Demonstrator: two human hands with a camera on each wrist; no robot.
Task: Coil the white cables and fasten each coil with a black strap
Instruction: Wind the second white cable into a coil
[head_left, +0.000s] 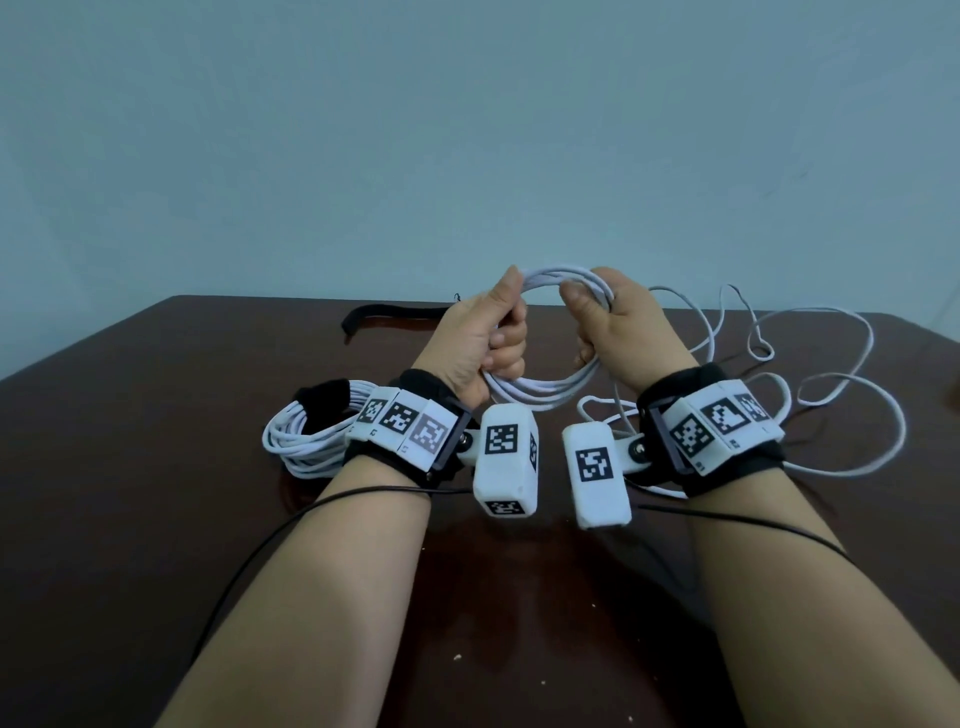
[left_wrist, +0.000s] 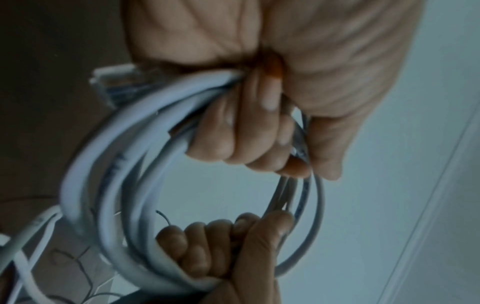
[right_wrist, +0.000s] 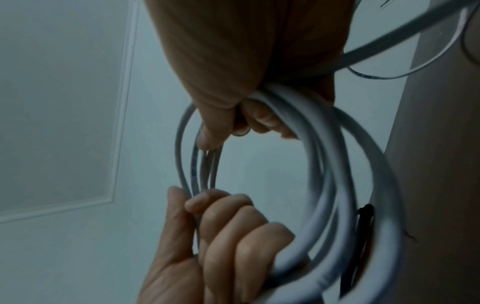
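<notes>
White, smooth round cable makes up the done coil (head_left: 306, 441) at left-centre of the head view, lying flat on the table (head_left: 156, 415) with a fuzzy black strap (head_left: 322, 396) cinched round its top edge. Above it, near the table's far edge, a loose strap (head_left: 389, 313) lies as a flat dark band. Centre frame, the left hand (head_left: 485, 332) curls its fingers round the left side of a held coil (head_left: 545, 395), a ring of several smooth turns raised above the table; the left wrist view shows a clear plug (left_wrist: 116, 82) poking out beside the fist. The right hand (head_left: 613, 322) grips the ring's right side, thumb pressed over the strands. From it the slack cable (head_left: 831, 415) sprawls in thin, wavy loops over the right of the table, touching the wood. Glossy dark brown tabletop, with a few pale crumbs near the bottom. Behind, a plain, matte pale blue-grey wall (head_left: 467, 130) fills the upper half of the frame
</notes>
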